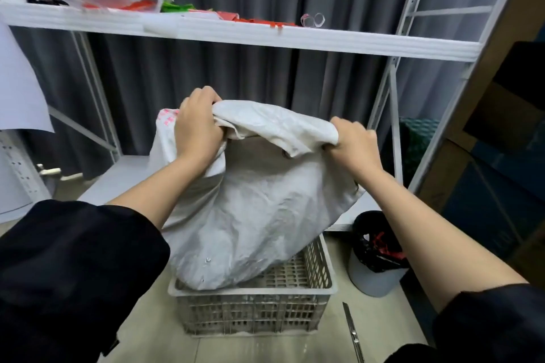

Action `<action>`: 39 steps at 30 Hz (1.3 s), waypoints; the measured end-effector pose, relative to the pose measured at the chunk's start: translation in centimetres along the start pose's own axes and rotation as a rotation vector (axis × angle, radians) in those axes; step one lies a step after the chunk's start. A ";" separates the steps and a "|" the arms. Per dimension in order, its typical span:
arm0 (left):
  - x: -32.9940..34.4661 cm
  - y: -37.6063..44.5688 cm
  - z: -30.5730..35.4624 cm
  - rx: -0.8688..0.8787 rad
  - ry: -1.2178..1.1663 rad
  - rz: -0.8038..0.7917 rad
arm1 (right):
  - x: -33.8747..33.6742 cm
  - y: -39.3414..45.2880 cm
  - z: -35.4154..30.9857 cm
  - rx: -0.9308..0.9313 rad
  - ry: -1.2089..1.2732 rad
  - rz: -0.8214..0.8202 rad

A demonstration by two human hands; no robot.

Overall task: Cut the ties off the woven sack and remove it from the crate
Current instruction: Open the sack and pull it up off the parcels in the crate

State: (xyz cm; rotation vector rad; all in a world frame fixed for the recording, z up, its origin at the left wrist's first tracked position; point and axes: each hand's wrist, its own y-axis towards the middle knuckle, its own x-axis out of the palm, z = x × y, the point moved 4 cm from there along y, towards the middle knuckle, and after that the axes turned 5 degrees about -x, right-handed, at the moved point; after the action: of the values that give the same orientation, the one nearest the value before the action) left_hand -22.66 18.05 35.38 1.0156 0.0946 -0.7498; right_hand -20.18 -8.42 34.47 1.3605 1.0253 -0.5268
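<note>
The woven sack [250, 203] hangs raised over the slatted crate [253, 306], only its lower left corner still inside the near-left rim; the crate's right half lies open. A white shelf [265, 35] spans overhead, well above the sack's top edge. A lined bin [374, 259] stands just right of the crate, a thin metal blade [352, 330] on the floor beside it. Left hand [197, 127] and right hand [351, 141], forearms extended, each hold a closed grip on the sack's bunched upper edge.

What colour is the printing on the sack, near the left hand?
Pink, blurred marks on the off-white woven sack, just beside the left hand; the head view shows it.
</note>
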 end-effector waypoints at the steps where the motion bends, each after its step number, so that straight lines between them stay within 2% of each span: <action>1: -0.4 0.2 -0.4 0.024 0.065 0.019 | -0.5 0.2 -0.6 -0.020 -0.028 0.136; 4: -2.0 0.8 -1.1 0.077 0.234 0.096 | -2.1 0.0 -2.2 -0.077 0.089 0.578; 6: -2.6 0.8 -1.1 0.089 0.231 0.152 | -2.3 -0.7 -2.6 -0.072 0.218 0.762; 7: -2.7 0.7 -1.1 0.069 0.204 0.173 | -2.0 -0.5 -2.9 -0.072 0.239 0.740; 8: -2.6 0.6 -1.3 0.029 0.176 0.163 | -1.7 0.0 -3.0 -0.083 0.206 0.624; 10: -1.3 0.2 -1.8 -0.046 0.222 0.014 | -1.3 1.7 -2.6 -0.104 0.056 0.230; 11: -0.6 0.1 -2.1 -0.055 0.278 -0.074 | -1.5 2.5 -2.1 -0.087 -0.001 0.118; 12: -0.3 0.0 -2.1 -0.043 0.301 -0.109 | -2.3 2.7 -1.7 -0.063 -0.003 0.140; 13: -0.4 -0.1 -1.9 -0.022 0.283 -0.071 | -3.3 2.5 -1.7 -0.051 0.038 0.261; 16: -2.0 0.1 -0.4 -0.005 0.095 0.209 | -4.1 -0.2 -2.7 -0.063 0.269 0.715; 18: -2.2 0.0 0.3 0.036 0.089 0.256 | -3.2 -0.9 -2.6 -0.064 0.383 0.800; 21: -1.6 -0.7 -0.6 0.054 0.123 0.224 | -2.5 -1.1 -1.9 -0.124 0.350 0.751; 24: -1.0 -2.0 -1.9 0.015 0.092 0.183 | -0.6 -2.7 -1.6 -0.380 0.163 0.678; 27: -0.4 -2.7 -2.0 0.004 0.069 0.100 | 2.7 -4.6 -0.6 -0.642 0.045 0.456; 30: 0.1 -2.7 -1.3 -0.013 0.046 0.070 | 4.9 -6.4 -0.7 -0.709 0.037 0.245; 32: 0.7 -2.8 -1.0 0.011 0.050 0.038 | 5.5 -7.1 -1.4 -0.624 0.143 0.186; 34: 1.1 -3.1 -1.1 0.046 0.033 -0.004 | 6.1 -6.7 -1.9 -0.443 0.291 0.095; 37: 1.3 -3.8 -0.8 0.102 -0.070 -0.100 | 7.5 -5.9 -1.5 -0.144 0.504 -0.116; 39: 1.2 -4.3 0.0 0.162 -0.099 -0.164 | 8.5 -5.4 -0.9 -0.008 0.520 -0.288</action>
State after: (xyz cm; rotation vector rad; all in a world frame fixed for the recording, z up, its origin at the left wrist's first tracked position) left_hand -24.37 16.12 31.77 1.1318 0.0316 -0.9683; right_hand -20.71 -6.52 24.55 1.3828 1.6621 -0.3823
